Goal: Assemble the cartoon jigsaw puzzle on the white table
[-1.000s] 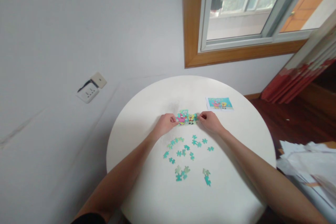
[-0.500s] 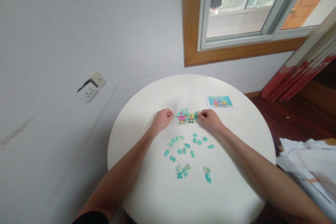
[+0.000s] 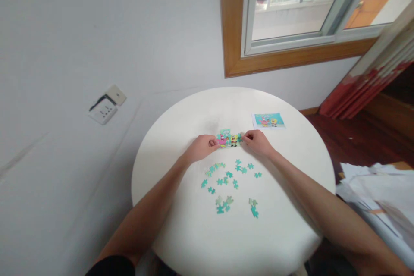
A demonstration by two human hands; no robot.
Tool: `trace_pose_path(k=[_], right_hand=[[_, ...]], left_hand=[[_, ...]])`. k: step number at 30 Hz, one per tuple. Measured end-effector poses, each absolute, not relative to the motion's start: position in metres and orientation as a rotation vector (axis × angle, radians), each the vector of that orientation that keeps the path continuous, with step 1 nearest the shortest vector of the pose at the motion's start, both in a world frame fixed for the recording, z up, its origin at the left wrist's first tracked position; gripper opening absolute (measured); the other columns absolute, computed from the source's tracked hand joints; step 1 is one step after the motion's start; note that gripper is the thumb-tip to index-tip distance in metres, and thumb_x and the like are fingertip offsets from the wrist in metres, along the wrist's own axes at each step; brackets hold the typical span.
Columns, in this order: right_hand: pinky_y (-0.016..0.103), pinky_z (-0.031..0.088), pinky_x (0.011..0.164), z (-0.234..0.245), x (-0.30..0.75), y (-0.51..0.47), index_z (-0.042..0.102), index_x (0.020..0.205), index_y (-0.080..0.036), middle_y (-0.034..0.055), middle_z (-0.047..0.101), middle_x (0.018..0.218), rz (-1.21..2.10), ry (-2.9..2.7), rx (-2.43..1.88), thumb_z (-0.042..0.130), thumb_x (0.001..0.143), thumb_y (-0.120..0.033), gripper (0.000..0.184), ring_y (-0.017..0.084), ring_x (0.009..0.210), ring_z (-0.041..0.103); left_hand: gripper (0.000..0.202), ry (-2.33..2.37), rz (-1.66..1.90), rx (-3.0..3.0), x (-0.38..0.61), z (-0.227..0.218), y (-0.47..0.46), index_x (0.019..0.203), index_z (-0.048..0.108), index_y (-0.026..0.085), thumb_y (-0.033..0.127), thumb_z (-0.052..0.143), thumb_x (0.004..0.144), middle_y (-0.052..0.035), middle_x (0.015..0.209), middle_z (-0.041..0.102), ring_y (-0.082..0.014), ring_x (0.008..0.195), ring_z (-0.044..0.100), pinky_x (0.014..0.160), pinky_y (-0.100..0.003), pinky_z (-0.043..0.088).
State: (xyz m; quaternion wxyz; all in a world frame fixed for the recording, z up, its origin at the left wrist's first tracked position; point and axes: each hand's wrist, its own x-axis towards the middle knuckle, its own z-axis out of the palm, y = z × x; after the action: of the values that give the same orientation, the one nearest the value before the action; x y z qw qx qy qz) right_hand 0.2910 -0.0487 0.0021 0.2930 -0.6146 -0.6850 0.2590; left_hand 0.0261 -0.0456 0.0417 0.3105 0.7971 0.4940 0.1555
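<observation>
A small, partly joined cartoon puzzle (image 3: 229,139) lies near the middle of a round white table (image 3: 181,138). My left hand (image 3: 202,147) rests at its left edge with fingers curled and pinched against it. My right hand (image 3: 256,141) grips its right edge the same way. Several loose teal puzzle pieces (image 3: 231,179) lie scattered on the table just in front of my hands, with a few more (image 3: 254,208) nearer to me.
A printed picture card (image 3: 268,120) lies at the table's far right. A wall socket (image 3: 106,105) is on the white wall to the left. A wood-framed window (image 3: 291,13) is behind, a red curtain (image 3: 368,82) at right, and papers (image 3: 378,194) beside the table.
My left hand, which had drawn slightly away from the puzzle half a second ago, is back against its left edge. The right hand has stayed on the right edge.
</observation>
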Motion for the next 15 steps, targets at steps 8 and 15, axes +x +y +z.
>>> trace_pose_path(k=[8,15], right_hand=[[0.025,0.032,0.057,0.002,0.291,-0.048,0.066,0.068,-0.016,0.003,0.067,0.064,0.69,-1.825,-1.662,0.055,0.085,-0.033,0.026,0.013,0.058,0.054],[0.025,0.032,0.057,0.003,0.291,-0.049,0.068,0.069,-0.016,0.0033,0.067,0.065,0.678,-1.826,-1.674,0.055,0.085,-0.032,0.026,0.013,0.059,0.055]], left_hand=[[0.011,1.052,0.044,2.158,0.038,0.062,-0.077,0.076,0.073,0.018,0.027,0.067,0.078,-0.0014,0.071,0.071,-0.0149,0.066,0.063,0.058,-0.023,0.039],[0.014,1.204,0.211,2.216,0.03,0.049,-0.057,0.075,0.072,0.018,0.026,0.062,0.081,-0.002,0.074,0.072,-0.0172,0.072,0.065,0.063,-0.024,0.041]])
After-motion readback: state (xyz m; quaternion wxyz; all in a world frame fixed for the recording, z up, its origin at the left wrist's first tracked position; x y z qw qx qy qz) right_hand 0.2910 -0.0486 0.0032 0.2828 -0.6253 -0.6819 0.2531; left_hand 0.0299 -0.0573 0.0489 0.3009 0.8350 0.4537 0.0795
